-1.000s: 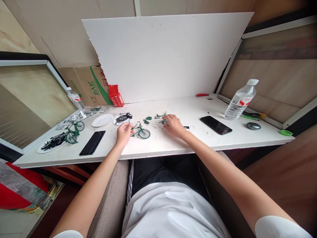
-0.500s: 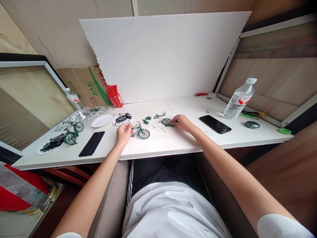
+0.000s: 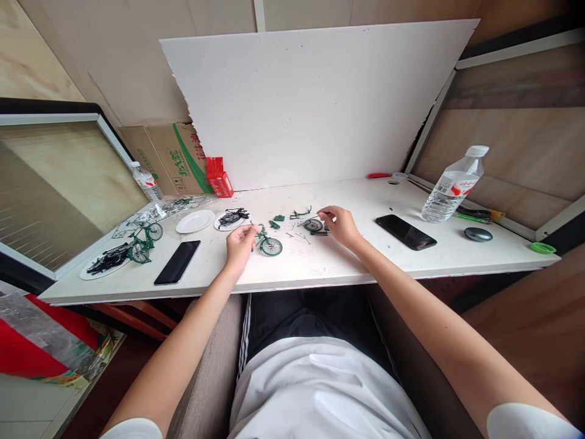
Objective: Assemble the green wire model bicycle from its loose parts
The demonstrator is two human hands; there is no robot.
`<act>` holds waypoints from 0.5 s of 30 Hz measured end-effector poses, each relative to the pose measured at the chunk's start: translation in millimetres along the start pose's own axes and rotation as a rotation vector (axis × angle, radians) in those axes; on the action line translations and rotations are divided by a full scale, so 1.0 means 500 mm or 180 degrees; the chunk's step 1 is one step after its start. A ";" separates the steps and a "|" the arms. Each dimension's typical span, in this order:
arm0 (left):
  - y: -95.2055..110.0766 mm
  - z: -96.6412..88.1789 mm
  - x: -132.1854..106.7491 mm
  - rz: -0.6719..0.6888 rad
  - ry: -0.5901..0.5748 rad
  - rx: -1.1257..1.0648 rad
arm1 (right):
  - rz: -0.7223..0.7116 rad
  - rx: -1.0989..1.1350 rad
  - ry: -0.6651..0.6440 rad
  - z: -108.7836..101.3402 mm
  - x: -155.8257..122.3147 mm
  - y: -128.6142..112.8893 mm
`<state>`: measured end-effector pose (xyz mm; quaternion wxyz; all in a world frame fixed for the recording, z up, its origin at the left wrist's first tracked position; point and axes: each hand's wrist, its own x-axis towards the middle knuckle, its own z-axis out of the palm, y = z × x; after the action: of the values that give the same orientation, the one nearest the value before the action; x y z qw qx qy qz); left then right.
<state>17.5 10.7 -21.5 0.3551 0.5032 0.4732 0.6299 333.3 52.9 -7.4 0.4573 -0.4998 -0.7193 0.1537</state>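
We are holding a green model bicycle (image 3: pixel 271 246) near the middle of the bench's front edge, its one visible wheel facing the right end. Our left hand (image 3: pixel 241 249) is pinching it between thumb and fingers, which are hiding its other end. Our right hand (image 3: pixel 342 227), farther in from the front edge, is pinching a thin dark piece (image 3: pixel 322 212) at the fingertips; we cannot tell which part it is. Just beside that hand a loose wheel (image 3: pixel 313 225) is lying, with a green handlebar-like part (image 3: pixel 300 214) behind it. Small green pieces (image 3: pixel 275 224) are lying between our hands, toward the back edge. Farther out, a black phone (image 3: pixel 177 262) is resting by the front edge on the left, and a second green bicycle (image 3: pixel 139 249) is standing toward the left end. A water bottle (image 3: pixel 452 186) is standing toward the bench's (image 3: pixel 365 268) back right corner.
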 end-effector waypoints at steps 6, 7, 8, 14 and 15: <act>-0.009 0.053 -0.047 -0.0051 -0.0466 -0.0105 | -0.0158 0.1173 0.0046 0.059 -0.028 -0.045; -0.013 0.056 -0.050 -0.0035 -0.0495 -0.0087 | -0.0103 0.1363 -0.0031 0.070 -0.034 -0.053; -0.016 0.056 -0.052 -0.0020 -0.0514 -0.0067 | -0.0087 0.1483 -0.0087 0.079 -0.040 -0.059; -0.018 0.054 -0.055 -0.0072 -0.0682 0.0130 | -0.0216 0.1318 -0.0299 0.109 -0.066 -0.079; -0.017 0.054 -0.056 -0.0097 -0.0720 0.0169 | -0.0258 0.1268 -0.0323 0.110 -0.068 -0.080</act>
<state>50.4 -6.0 -36.8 0.4023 0.5731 0.4542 0.5509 268.4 18.6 -26.8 0.5160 -0.3618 -0.7164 0.2993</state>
